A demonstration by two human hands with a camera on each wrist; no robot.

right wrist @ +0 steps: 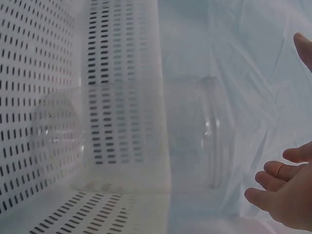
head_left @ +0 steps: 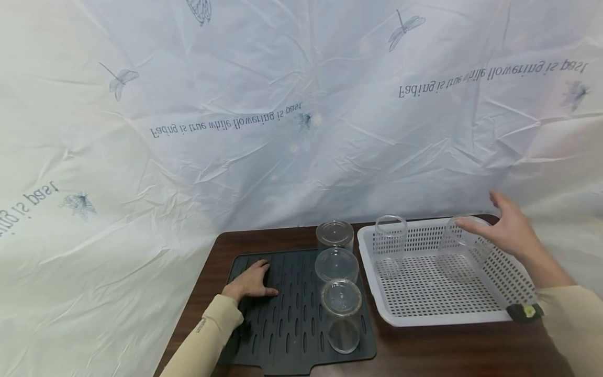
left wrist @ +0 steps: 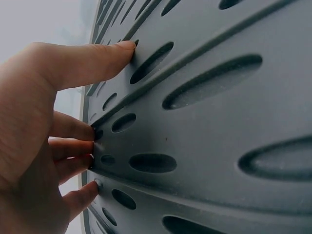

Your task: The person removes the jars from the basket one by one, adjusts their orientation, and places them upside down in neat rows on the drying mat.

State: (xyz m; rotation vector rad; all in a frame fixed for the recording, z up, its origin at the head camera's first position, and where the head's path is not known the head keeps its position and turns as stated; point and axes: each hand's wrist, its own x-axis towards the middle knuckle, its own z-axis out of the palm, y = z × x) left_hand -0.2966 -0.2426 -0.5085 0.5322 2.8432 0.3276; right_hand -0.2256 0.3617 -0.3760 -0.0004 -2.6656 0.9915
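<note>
My left hand (head_left: 252, 281) rests on the dark grey slotted mat (head_left: 282, 314), thumb and fingers spread; in the left wrist view its fingertips touch the mat's surface. At the right, my right hand (head_left: 513, 230) hovers at the rim of a clear jar (head_left: 464, 262) that stands in a white perforated basket (head_left: 435, 318). Seen from the right wrist, the hand's fingers (right wrist: 270, 180) are apart from the jar's mouth, with nothing between them. A narrower clear jar (head_left: 390, 248) stands at the left side of the basket.
Three clear jars stand in a row along the mat's right side: one at the back (head_left: 335, 234), one in the middle (head_left: 336, 266), one in front (head_left: 343, 320). A dark brown table (head_left: 339, 366) lies beneath everything. Behind it hangs a white printed sheet (head_left: 301, 167).
</note>
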